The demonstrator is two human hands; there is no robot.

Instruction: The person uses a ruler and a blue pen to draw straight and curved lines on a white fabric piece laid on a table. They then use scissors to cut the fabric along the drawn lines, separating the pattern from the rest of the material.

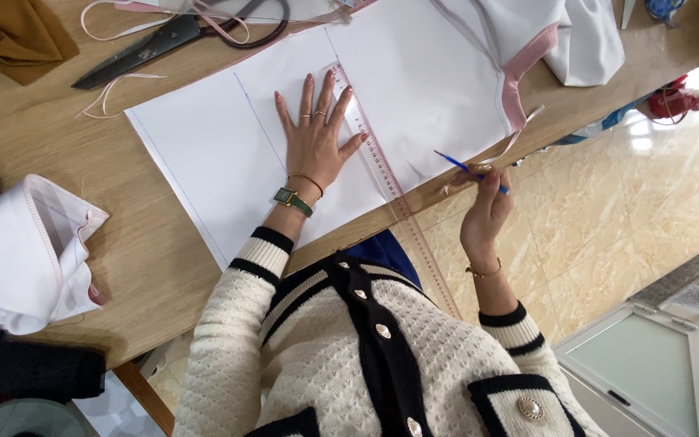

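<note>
My left hand (317, 137) lies flat with fingers spread on a large white sheet (204, 154) spread over the wooden table (123, 243). Its thumb side presses against a long clear ruler (382, 174) that runs diagonally across the sheet and past the table's edge. My right hand (485, 214) hovers off the table edge and pinches a blue pen (456, 164), whose tip points toward the sheet near the ruler. A thin blue line crosses the sheet left of my left hand.
Large black scissors (163, 40) lie at the table's far side. White fabric with pink trim (527, 57) rests at the upper right, and another white piece (26, 251) at the left. Brown cloth (18, 32) sits in the far left corner. Tiled floor (608, 218) lies to the right.
</note>
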